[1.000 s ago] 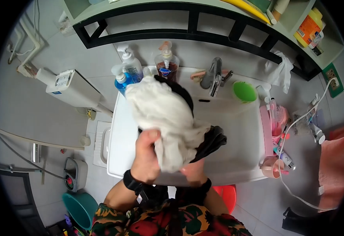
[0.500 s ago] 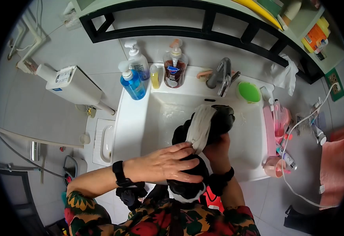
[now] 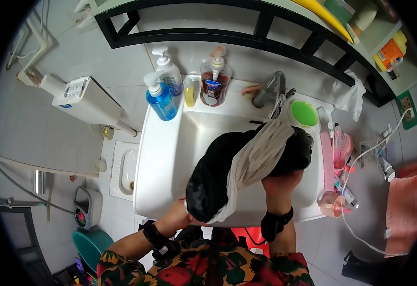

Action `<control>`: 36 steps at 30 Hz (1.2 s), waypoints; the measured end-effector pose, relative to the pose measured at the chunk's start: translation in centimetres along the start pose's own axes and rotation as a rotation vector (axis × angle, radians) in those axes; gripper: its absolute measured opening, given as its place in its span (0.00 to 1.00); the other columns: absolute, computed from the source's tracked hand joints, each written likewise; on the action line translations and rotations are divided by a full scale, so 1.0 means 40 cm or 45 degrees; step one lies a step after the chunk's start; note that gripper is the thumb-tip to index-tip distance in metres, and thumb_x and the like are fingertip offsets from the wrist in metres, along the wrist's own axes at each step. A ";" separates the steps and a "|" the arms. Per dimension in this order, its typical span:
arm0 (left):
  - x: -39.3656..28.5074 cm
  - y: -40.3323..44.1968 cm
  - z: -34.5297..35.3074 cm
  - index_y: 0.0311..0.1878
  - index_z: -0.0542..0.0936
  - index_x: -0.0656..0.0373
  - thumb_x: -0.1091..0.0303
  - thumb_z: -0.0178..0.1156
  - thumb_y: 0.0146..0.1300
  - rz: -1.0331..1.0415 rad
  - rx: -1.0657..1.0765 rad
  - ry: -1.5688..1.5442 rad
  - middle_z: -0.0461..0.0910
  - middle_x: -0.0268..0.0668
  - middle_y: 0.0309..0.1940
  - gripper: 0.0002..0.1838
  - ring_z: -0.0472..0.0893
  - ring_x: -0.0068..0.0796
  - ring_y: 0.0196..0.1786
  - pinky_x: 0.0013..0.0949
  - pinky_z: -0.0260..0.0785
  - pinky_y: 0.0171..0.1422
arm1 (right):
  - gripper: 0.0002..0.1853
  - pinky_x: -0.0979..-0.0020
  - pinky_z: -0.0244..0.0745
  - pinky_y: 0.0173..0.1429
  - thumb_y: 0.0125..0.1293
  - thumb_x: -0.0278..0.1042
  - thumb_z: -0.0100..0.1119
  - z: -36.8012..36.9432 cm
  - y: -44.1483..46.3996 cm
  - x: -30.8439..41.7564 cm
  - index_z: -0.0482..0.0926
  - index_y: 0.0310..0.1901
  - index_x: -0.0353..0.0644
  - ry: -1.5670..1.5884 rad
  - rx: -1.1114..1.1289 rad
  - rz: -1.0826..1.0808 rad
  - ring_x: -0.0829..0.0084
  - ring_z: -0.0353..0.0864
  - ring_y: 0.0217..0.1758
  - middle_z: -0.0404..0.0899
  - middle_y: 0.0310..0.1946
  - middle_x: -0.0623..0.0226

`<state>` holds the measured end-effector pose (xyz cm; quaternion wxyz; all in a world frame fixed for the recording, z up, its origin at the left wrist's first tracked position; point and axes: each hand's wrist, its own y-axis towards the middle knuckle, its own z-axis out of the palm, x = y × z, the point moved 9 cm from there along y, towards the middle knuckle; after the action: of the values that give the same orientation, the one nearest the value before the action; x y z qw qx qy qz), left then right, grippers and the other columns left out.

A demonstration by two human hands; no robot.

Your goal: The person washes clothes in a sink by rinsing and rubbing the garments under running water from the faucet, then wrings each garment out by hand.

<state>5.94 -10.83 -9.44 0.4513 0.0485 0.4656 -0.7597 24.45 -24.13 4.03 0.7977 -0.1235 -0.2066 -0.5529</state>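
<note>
A bunched black garment (image 3: 209,176) with a pale, wrinkled strip of fabric (image 3: 255,159) across it hangs over the white sink (image 3: 157,183). My left hand (image 3: 183,212) grips its lower left end, the fingers mostly hidden behind the cloth. At the right end, my right hand (image 3: 283,185) holds the garment from below, with its fingers tucked under the folds. Above the bundle rises the chrome faucet (image 3: 277,95), close to the pale fabric's upper end.
Along the sink's back edge stand a blue pump bottle (image 3: 161,102), a white pump bottle (image 3: 169,74) and a dark red soap bottle (image 3: 214,86). A green bowl (image 3: 303,113) sits right of the faucet. Farther right are a pink cup (image 3: 331,206) and a white cable (image 3: 349,217).
The garment is lifted, spread wider and shifted right toward the faucet. My left hand has moved from on top of the cloth down to its lower left end; my right hand has moved right.
</note>
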 end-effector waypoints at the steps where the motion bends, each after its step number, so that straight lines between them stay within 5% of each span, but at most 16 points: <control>1: -0.006 -0.013 0.021 0.61 0.64 0.58 0.55 0.48 0.63 -0.031 0.071 -0.067 0.76 0.41 0.46 0.25 0.80 0.40 0.41 0.39 0.78 0.36 | 0.36 0.54 0.53 0.67 0.53 0.53 0.52 0.002 0.000 0.002 0.58 0.63 0.50 0.000 -0.002 -0.002 0.61 0.58 0.65 0.60 0.62 0.67; 4: -0.048 -0.053 0.085 0.61 0.63 0.55 0.44 0.39 0.64 -0.065 0.235 0.068 0.73 0.41 0.51 0.30 0.80 0.42 0.43 0.36 0.79 0.30 | 0.35 0.56 0.52 0.68 0.56 0.58 0.48 0.032 -0.004 0.014 0.58 0.63 0.50 -0.125 0.157 -0.034 0.63 0.58 0.66 0.60 0.62 0.67; 6: -0.035 -0.073 0.118 0.62 0.62 0.52 0.38 0.35 0.62 -0.200 0.515 -0.322 0.69 0.40 0.56 0.33 0.76 0.44 0.50 0.43 0.77 0.40 | 0.37 0.56 0.52 0.68 0.57 0.60 0.47 0.045 -0.008 0.017 0.55 0.65 0.51 -0.120 0.229 -0.033 0.63 0.56 0.67 0.57 0.64 0.67; 10: -0.037 -0.083 0.175 0.62 0.63 0.48 0.35 0.35 0.60 -0.264 0.656 -0.542 0.66 0.39 0.60 0.35 0.71 0.41 0.57 0.49 0.68 0.55 | 0.38 0.56 0.51 0.69 0.57 0.60 0.46 0.017 -0.034 0.025 0.53 0.66 0.50 -0.198 0.270 -0.096 0.63 0.55 0.68 0.55 0.65 0.67; 11: -0.091 -0.051 0.157 0.63 0.61 0.50 0.36 0.38 0.59 0.197 0.457 -0.266 0.67 0.39 0.58 0.35 0.70 0.40 0.58 0.46 0.67 0.57 | 0.39 0.56 0.50 0.69 0.57 0.62 0.45 0.006 -0.042 0.023 0.52 0.66 0.50 -0.229 0.248 -0.071 0.63 0.54 0.68 0.54 0.66 0.67; 13: -0.080 0.028 0.082 0.60 0.63 0.56 0.48 0.48 0.59 0.135 0.116 -0.862 0.71 0.39 0.54 0.30 0.72 0.35 0.56 0.36 0.66 0.58 | 0.40 0.56 0.50 0.69 0.57 0.63 0.45 -0.006 -0.066 0.020 0.51 0.66 0.49 -0.264 0.222 -0.053 0.63 0.54 0.68 0.53 0.66 0.67; 16: -0.156 0.033 -0.009 0.54 0.69 0.60 0.60 0.53 0.56 0.367 -0.238 -0.772 0.73 0.38 0.49 0.23 0.74 0.34 0.52 0.36 0.67 0.56 | 0.42 0.56 0.50 0.69 0.55 0.65 0.49 -0.058 -0.078 0.005 0.52 0.66 0.49 -0.591 0.033 0.034 0.63 0.54 0.68 0.55 0.65 0.67; 18: -0.286 -0.035 -0.019 0.47 0.71 0.61 0.66 0.53 0.53 0.909 -0.406 -0.418 0.74 0.37 0.44 0.18 0.75 0.34 0.48 0.37 0.68 0.55 | 0.40 0.58 0.52 0.68 0.54 0.52 0.60 -0.082 -0.075 -0.020 0.54 0.65 0.49 -0.431 0.117 0.075 0.63 0.57 0.66 0.60 0.62 0.68; 20: -0.395 -0.126 0.044 0.36 0.75 0.65 0.73 0.56 0.41 1.274 -0.423 -0.038 0.73 0.42 0.41 0.15 0.72 0.33 0.45 0.30 0.64 0.52 | 0.34 0.59 0.54 0.67 0.59 0.50 0.56 -0.076 -0.055 -0.037 0.56 0.63 0.48 -0.354 0.116 0.103 0.64 0.59 0.64 0.63 0.60 0.68; 23: -0.464 -0.249 0.210 0.33 0.77 0.62 0.71 0.64 0.31 1.788 -0.404 1.096 0.72 0.43 0.38 0.19 0.72 0.39 0.44 0.34 0.64 0.49 | 0.34 0.56 0.52 0.68 0.60 0.54 0.52 -0.116 -0.038 -0.092 0.56 0.64 0.48 -0.130 -0.158 0.403 0.60 0.58 0.65 0.60 0.62 0.65; 26: -0.442 -0.277 0.344 0.29 0.79 0.58 0.65 0.66 0.30 1.935 -0.119 1.524 0.72 0.41 0.36 0.17 0.72 0.38 0.36 0.39 0.63 0.40 | 0.30 0.56 0.53 0.68 0.62 0.47 0.50 -0.119 -0.024 -0.116 0.56 0.64 0.48 -0.164 -0.074 0.530 0.61 0.60 0.65 0.61 0.62 0.63; 30: -0.362 -0.291 0.435 0.28 0.79 0.51 0.61 0.63 0.34 2.110 0.054 1.848 0.72 0.32 0.35 0.13 0.71 0.32 0.29 0.33 0.61 0.34 | 0.24 0.65 0.62 0.62 0.58 0.29 0.51 -0.126 -0.019 -0.125 0.63 0.58 0.44 -0.323 -0.239 0.721 0.68 0.69 0.55 0.69 0.53 0.66; 36: -0.213 -0.248 0.482 0.23 0.75 0.51 0.61 0.57 0.39 2.156 0.719 2.161 0.67 0.28 0.31 0.07 0.68 0.30 0.35 0.29 0.58 0.31 | 0.12 0.72 0.70 0.49 0.54 0.29 0.57 -0.164 -0.028 -0.158 0.77 0.41 0.34 -0.722 -0.264 1.014 0.74 0.76 0.40 0.78 0.35 0.67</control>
<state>10.40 -18.29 12.19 0.3296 0.9092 0.2525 -0.0296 22.78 -22.08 -4.76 0.8427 -0.4172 -0.2961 -0.1676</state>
